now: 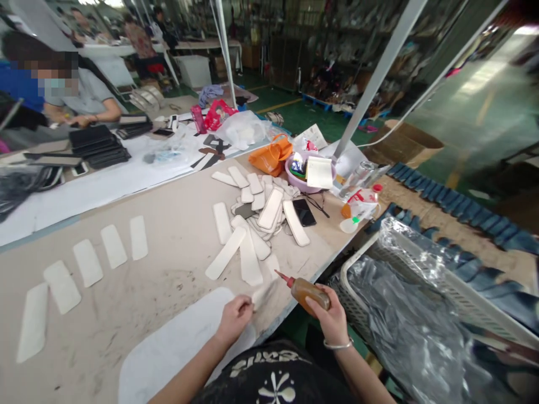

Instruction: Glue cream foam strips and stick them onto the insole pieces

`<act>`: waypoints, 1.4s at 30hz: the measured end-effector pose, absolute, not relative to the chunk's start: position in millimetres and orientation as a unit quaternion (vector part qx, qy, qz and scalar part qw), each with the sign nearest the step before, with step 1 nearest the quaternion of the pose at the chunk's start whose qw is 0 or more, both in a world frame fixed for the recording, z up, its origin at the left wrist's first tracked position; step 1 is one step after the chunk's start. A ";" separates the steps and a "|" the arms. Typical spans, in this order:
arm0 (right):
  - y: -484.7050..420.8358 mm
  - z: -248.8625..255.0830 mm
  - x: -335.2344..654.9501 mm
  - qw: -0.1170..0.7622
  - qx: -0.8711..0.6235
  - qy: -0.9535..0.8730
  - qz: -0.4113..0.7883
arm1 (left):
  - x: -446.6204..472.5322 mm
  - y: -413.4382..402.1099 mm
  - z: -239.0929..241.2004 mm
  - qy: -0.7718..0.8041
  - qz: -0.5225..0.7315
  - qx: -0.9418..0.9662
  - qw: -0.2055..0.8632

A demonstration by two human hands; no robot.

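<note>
Wearing a black shirt with white print, and reaching with both arms over the near edge of the table. Holding in the right hand a brown bottle, with the fingers closing around its body. Tilting the brown bottle almost to lying, and pointing its red nozzle to the left and away from the body. Carrying a bracelet on the right wrist. Pinching with the left hand, between thumb and bent fingers, a pale piece, rather blurred, near the edge of a white sheet. Not being able to tell how high above the pale piece to place the nozzle tip.

Having at the right a white basket with clear plastic inside. Facing, just beyond the hands, a pile of pale pieces, and seeing at the left a slanting row of five pale pieces, lying apart from the pile. Finding a black phone beside the pile, then a purple basin and an orange bag behind it. Seeing farther a stack of black pieces before a seated person, and behind, a green floor.
</note>
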State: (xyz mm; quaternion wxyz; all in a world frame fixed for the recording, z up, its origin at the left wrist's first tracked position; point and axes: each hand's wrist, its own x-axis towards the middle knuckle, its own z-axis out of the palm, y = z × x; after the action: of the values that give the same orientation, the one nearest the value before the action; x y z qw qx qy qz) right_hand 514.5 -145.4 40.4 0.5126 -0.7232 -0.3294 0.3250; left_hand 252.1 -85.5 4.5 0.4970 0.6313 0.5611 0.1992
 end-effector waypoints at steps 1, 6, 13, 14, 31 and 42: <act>-143.8 40.6 510.8 0.511 -0.717 -0.335 0.335 | 233.2 -91.0 9.8 0.602 0.263 0.541 0.525; -134.7 38.0 477.6 0.495 -0.671 -0.396 0.386 | 133.2 -137.3 3.5 0.693 0.461 0.208 0.513; -118.6 42.7 394.6 0.389 -0.547 -0.633 0.386 | 63.2 -194.5 -41.8 0.794 0.352 0.105 0.485; -116.3 43.1 380.5 0.377 -0.523 -0.659 0.388 | 59.3 -197.2 -43.7 0.804 0.333 0.117 0.478; -113.7 -2.9 236.0 0.240 -0.275 -0.876 0.314 | 32.6 -198.9 -65.7 0.844 0.170 0.270 0.431; -109.4 3.5 253.9 0.208 -0.316 -0.886 0.269 | 30.9 -196.7 -61.9 0.847 0.136 0.301 0.416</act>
State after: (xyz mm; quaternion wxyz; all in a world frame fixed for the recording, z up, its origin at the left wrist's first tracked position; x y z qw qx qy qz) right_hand 253.9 -109.4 3.5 0.2082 -0.3160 -0.8856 0.2694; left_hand 30.9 -196.7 -61.9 0.4157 0.3013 0.8474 0.1356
